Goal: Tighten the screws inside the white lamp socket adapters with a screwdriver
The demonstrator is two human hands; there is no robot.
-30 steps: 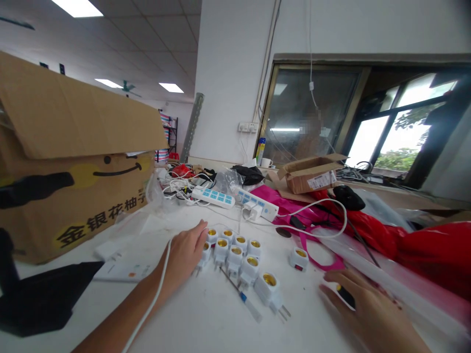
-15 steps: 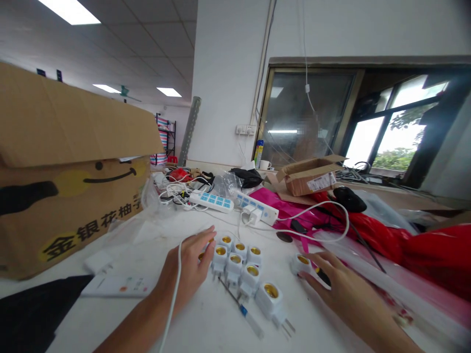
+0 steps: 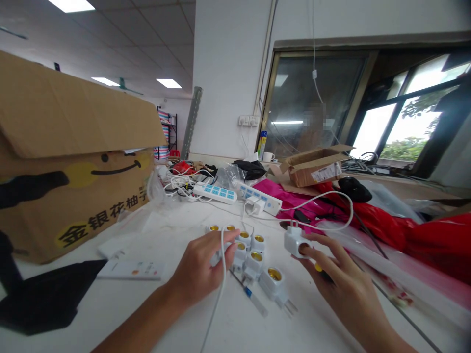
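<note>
The right hand (image 3: 342,277) is closed on a white lamp-socket adapter (image 3: 294,243), pinched by thumb and fingertips above the counter (image 3: 121,314), prongs up; in the earlier frame it was lying on the counter under the fingers. The left hand (image 3: 202,264) has shifted further in and is curled over the left end of a cluster of white lamp-socket adapters (image 3: 253,257); whether one is gripped cannot be told. A white cable (image 3: 218,299) is draped over that hand. A screwdriver with a blue collar (image 3: 250,296) lies at the cluster's near side, and a yellow-and-black tool handle (image 3: 318,267) is under the right hand. Two white power strips (image 3: 214,192) are at the far side, a cardboard box (image 3: 73,196) along the left edge, and red plastic sheeting (image 3: 423,240) hems in the right side.
</note>
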